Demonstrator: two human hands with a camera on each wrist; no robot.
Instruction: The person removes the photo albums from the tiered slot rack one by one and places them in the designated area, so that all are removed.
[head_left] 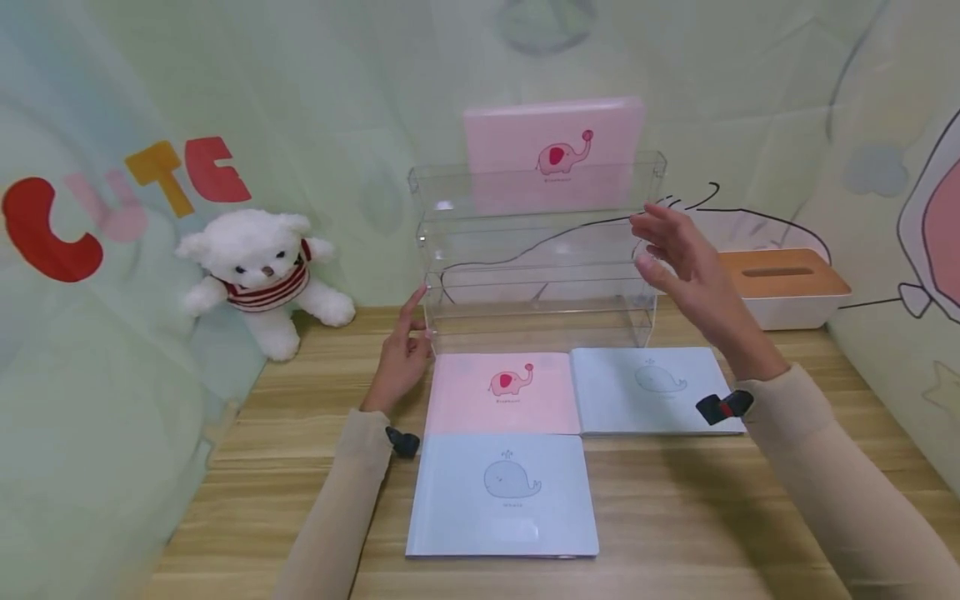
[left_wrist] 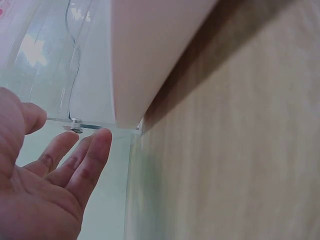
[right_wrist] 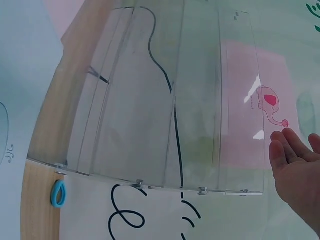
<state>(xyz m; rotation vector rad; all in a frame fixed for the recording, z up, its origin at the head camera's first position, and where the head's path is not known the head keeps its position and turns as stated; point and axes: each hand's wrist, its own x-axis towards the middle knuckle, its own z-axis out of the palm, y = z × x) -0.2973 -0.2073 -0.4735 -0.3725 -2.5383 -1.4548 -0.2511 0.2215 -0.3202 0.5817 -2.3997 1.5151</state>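
Clear acrylic rack (head_left: pixel 536 275) stands at desk (head_left: pixel 675 517) rear, pink elephant book (head_left: pixel 555 150) in top tier; left hand (head_left: pixel 401 354) and right hand (head_left: pixel 678 258) relaxed, fingers straight, flanking rack, grasping nothing

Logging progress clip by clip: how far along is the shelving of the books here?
Done: one pink elephant book stands in the top tier of the clear acrylic rack. In hand: nothing; the left hand rests open at the rack's lower left corner, and the right hand is raised open by its right end. Left: a pink book and two blue whale books lie flat on the table.
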